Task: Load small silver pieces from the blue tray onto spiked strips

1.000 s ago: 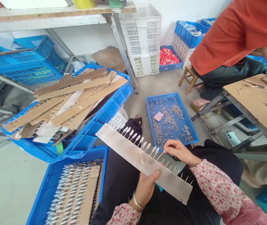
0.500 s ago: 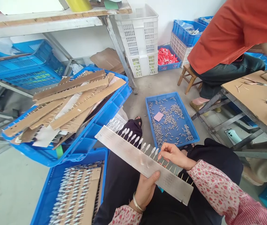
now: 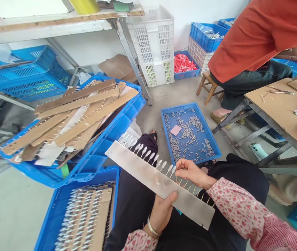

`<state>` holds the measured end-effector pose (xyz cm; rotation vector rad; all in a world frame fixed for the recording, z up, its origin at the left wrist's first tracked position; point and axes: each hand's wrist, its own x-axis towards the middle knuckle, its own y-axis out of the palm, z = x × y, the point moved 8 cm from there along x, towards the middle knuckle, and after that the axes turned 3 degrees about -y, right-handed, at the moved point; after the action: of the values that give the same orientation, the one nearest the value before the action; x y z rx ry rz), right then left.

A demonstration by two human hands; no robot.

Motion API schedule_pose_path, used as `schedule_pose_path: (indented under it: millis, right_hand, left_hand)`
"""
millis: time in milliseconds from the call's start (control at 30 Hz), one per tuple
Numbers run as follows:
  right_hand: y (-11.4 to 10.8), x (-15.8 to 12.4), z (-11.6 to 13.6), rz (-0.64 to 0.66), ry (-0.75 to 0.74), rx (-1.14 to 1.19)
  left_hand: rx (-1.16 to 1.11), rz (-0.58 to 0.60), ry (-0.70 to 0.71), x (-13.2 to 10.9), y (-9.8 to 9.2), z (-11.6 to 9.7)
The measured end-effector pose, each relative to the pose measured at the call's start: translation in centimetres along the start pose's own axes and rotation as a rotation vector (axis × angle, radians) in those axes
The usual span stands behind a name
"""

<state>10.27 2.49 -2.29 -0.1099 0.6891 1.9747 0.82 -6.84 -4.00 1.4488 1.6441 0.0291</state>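
Note:
A long grey-brown cardboard strip (image 3: 143, 174) lies slantwise over my lap, with thin sticks along its upper edge. Silvery leaf-shaped pieces (image 3: 152, 157) cap the sticks on the left part; those toward the right end are bare. My left hand (image 3: 162, 211) grips the strip's lower edge, thumb on top. At the upper edge, beside the last capped stick, my right hand (image 3: 190, 171) pinches a thin stick (image 3: 177, 174) between thumb and fingertips. Whether a small piece is also inside that pinch cannot be seen.
A blue tray (image 3: 217, 148) of small grey pieces stands on the floor ahead. To the left are a blue crate (image 3: 122, 122) of cardboard strips and a lower bin (image 3: 46, 219) of capped ones. A person in red (image 3: 247, 45) sits at a table (image 3: 276, 108) on the right.
My right hand has shifted slightly left, and the stick at its fingertips now looks more upright. My left hand and the strip are nearly unmoved. The view has shifted slightly.

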Motion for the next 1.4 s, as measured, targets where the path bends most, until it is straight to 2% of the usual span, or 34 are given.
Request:
schedule_pose_path:
  millis: [100,233,300,367,467,700,1167,1400]
  right_hand:
    - [0.4,-0.1,-0.2,0.072,0.019,-0.003]
    - [-1.3,-0.4,2.6,-0.006,-0.146,-0.053]
    - [-1.5,-0.9,4.6,0.032,-0.238,-0.23]
    - [-0.9,-1.5,6.1,0.13,-0.311,-0.455]
    - [0.1,-2.4,7.0,0.212,-0.391,-0.704]
    - [1.1,-2.5,7.0,0.166,-0.469,-0.92]
    - [1.6,-2.1,6.5,0.171,-0.485,-0.972]
    - [2.2,-2.0,5.3,0.165,-0.469,-0.979]
  left_hand:
    - [-0.007,-0.017,0.004,-0.1,-0.1,-0.1]
    - [-0.001,-0.017,-0.007,-0.2,0.1,-0.3]
    - [0.01,-0.009,-0.017,-0.3,0.2,-0.4]
    - [0.017,-0.01,-0.019,-0.3,0.2,-0.5]
    - [0.012,-0.018,-0.024,-0.3,-0.1,-0.3]
    - [0.008,-0.029,-0.054,0.0,-0.8,0.3]
    - [0.019,-0.029,-0.05,0.0,-1.1,0.6]
    - [0.004,-0.074,-0.032,0.0,-1.3,0.5]
